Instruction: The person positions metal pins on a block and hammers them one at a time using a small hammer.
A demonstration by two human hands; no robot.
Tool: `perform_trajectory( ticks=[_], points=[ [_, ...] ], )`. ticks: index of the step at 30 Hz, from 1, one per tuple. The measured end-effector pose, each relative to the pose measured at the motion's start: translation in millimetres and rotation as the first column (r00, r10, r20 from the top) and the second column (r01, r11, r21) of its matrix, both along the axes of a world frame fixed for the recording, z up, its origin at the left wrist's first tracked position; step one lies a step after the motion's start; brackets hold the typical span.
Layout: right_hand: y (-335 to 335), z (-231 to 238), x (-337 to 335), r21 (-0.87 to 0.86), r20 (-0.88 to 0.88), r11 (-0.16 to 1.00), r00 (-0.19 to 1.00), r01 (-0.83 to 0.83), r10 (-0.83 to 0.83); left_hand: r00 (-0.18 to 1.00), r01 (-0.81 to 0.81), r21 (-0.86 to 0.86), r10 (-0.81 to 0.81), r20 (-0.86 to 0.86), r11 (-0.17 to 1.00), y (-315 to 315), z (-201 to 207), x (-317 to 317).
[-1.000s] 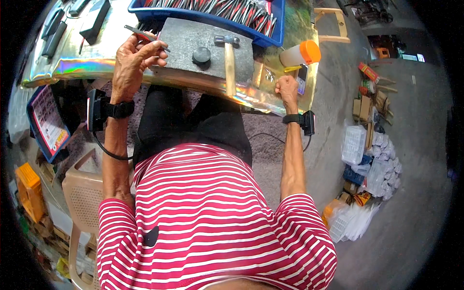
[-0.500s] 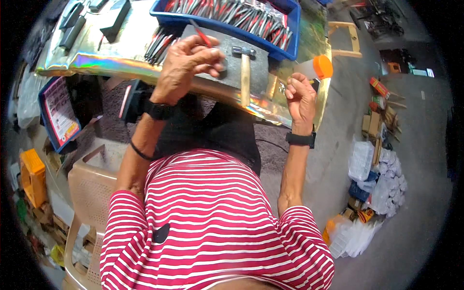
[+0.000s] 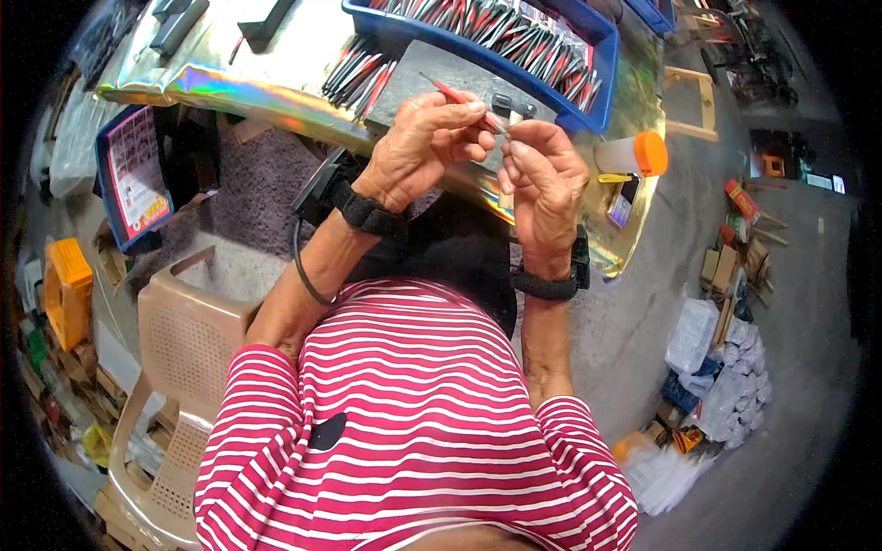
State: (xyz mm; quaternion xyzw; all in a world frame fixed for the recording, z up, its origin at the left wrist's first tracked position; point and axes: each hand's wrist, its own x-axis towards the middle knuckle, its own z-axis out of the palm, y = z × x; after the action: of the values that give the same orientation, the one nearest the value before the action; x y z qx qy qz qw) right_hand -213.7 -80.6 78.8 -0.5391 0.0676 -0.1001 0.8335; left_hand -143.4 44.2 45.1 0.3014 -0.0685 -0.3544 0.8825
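Note:
My left hand (image 3: 424, 147) pinches a slim red tool (image 3: 447, 90) with a thin pointed tip, angled up and to the left. My right hand (image 3: 548, 184) meets it, thumb and forefinger closed at the tool's other end; a small greyish piece shows there, too small to make out. Both hands are above the near edge of a grey stone slab (image 3: 413, 72). On the slab lies a hammer (image 3: 514, 106), its wooden handle largely hidden behind my right hand. A pile of similar red, black and grey tools (image 3: 356, 78) lies left of the slab.
Behind the slab stands a blue bin (image 3: 602, 106) full of such tools. An orange-lidded bottle (image 3: 629, 154) and a phone (image 3: 625, 202) are on the table's right end. A plastic chair (image 3: 197, 335) stands at left; bags and boxes (image 3: 726, 367) lie on the floor at right.
My hands have come together: the right has left the table's right end and now meets the red tool in my left. The view has shifted, so the table appears further right.

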Motion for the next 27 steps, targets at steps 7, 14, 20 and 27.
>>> perform_trajectory(
  ticks=[7, 14, 20, 27],
  points=[
    [2.9, 0.4, 1.2, -0.006, -0.039, 1.0, 0.999, 0.022, -0.022, 0.995, -0.003, -0.076, -0.004, -0.095, 0.997, -1.1, -5.8, 0.0],
    [3.6, -1.4, 2.2, -0.016, -0.021, 0.999, 0.999, 0.029, -0.029, 0.996, 0.001, -0.099, -0.009, -0.088, 0.995, -0.7, -5.4, 0.0],
    [10.0, -4.8, 3.8, -0.409, 0.023, 0.897, 0.985, 0.165, -0.171, 0.966, -0.181, 0.075, 0.163, 0.2, 0.981, -1.7, 11.0, -7.9],
    [11.2, -20.3, 6.1, -0.44, 0.048, 0.874, 0.977, 0.206, -0.206, 0.917, -0.257, 0.229, 0.162, 0.365, 0.939, -2.1, 6.8, -8.3]
  ],
)
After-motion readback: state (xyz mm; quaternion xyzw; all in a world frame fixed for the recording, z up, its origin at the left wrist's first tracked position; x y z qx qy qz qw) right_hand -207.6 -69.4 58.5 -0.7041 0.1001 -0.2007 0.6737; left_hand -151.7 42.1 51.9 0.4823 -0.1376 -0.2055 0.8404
